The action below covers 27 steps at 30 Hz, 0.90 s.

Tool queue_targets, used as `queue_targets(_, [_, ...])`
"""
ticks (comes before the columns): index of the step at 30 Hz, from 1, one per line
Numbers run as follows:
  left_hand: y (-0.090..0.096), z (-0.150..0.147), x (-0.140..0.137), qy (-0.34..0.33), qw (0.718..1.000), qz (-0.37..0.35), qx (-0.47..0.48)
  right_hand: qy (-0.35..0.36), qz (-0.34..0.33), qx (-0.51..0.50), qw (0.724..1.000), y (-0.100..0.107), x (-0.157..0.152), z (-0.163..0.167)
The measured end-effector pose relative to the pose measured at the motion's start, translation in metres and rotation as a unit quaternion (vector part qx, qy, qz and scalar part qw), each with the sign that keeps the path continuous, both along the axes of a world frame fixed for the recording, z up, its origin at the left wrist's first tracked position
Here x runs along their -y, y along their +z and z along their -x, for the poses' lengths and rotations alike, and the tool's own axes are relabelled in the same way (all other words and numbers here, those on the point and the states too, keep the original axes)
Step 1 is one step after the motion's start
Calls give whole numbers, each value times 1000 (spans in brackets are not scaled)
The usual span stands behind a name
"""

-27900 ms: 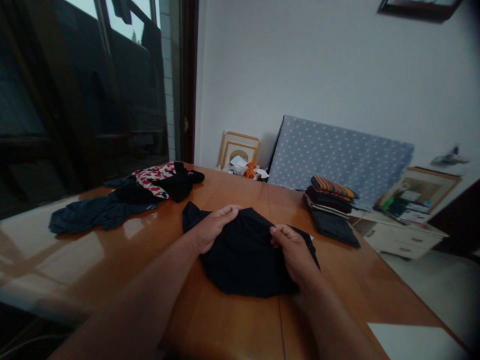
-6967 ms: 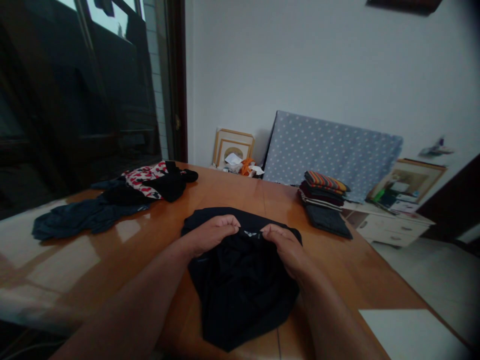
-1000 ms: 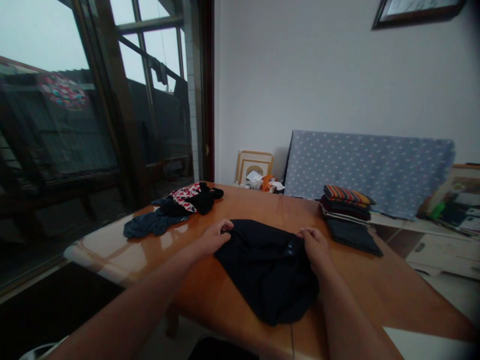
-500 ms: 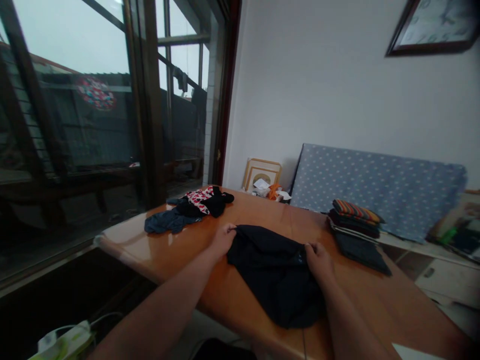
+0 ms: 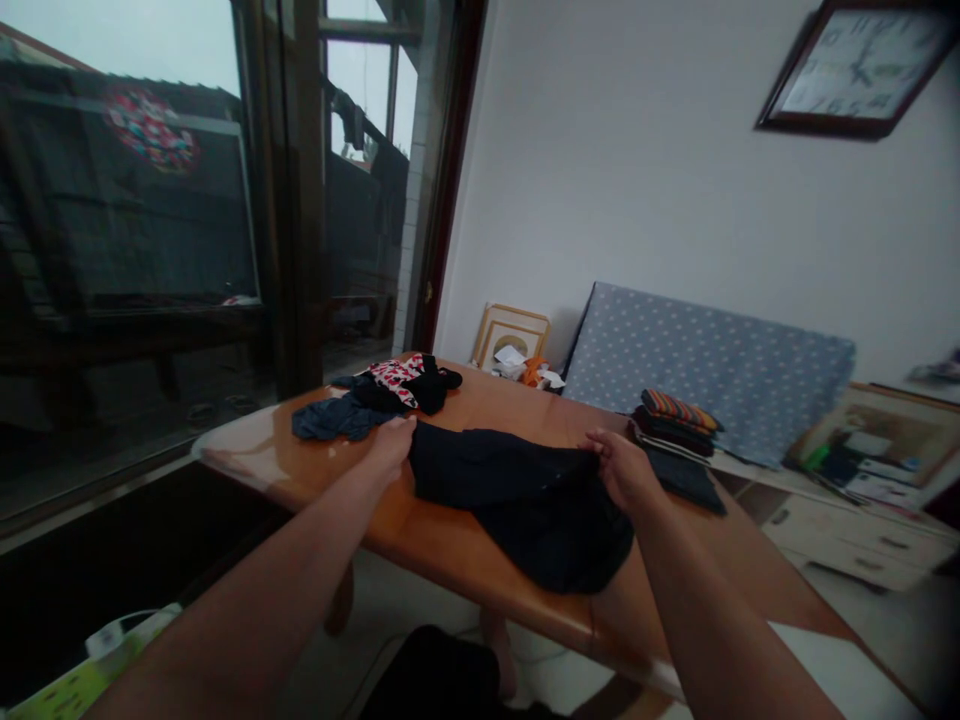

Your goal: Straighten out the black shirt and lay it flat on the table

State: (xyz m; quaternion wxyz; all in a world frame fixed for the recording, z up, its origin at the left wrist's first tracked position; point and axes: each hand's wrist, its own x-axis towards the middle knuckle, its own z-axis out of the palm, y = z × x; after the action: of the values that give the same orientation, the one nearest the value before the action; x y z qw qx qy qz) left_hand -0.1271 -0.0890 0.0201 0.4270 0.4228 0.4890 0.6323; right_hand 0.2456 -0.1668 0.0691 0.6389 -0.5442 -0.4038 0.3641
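A dark navy garment [image 5: 517, 490] is stretched between my hands over the near part of the wooden table [image 5: 420, 535]; its exact kind does not show. My left hand [image 5: 395, 445] is closed on its left end. At its upper right edge, my right hand [image 5: 619, 465] pinches the cloth. The lower part of the garment sags in folds onto the tabletop near the front edge. Just beyond my left hand lies a loose heap of clothes: a grey-blue piece [image 5: 337, 417] and a black piece with a red-and-white pattern [image 5: 401, 378].
Behind my right hand sits a stack of folded clothes [image 5: 679, 425], a striped one on top. A dotted blue cloth [image 5: 705, 365] hangs beyond the table. Glass doors [image 5: 142, 220] stand at left, a white drawer cabinet [image 5: 855, 540] at right. A white sheet [image 5: 840, 670] lies at the near right corner.
My hands have moved apart, the left one leftward, pulling the garment's upper edge wider. Its hanging part has risen slightly. The camera view has shifted a little to the right.
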Motion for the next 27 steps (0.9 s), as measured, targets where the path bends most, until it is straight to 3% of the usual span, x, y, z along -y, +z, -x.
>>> queue_targets(3, [-1,-1,9,31,998,-23,-54,87,20,-76,993,18,17,20])
queue_targets(5, [4,-15,22,7,991,-76,-108,118,16,-83,989,27,27,35])
queue_targets(10, [23,-79,68,-203,933,-203,-216,201,-24,-59,977,43,51,78])
queue_targets(12, [27,-98,80,-278,910,-210,-227,241,-29,-21,970,49,61,90])
queue_targets(14, [28,-106,83,-305,907,-185,-225,267,-26,41,963,53,69,92])
queue_targets(17, [32,-93,72,-221,946,-139,-190,222,-16,115,968,48,78,72])
queue_targets(20, [39,-64,55,-123,976,-76,-165,100,8,132,986,27,83,33])
queue_targets(23, [42,-29,40,-43,988,-30,-143,4,32,163,986,-5,90,-5])
queue_targets(27, [29,12,24,56,987,43,-146,-24,62,186,980,-44,99,-35])
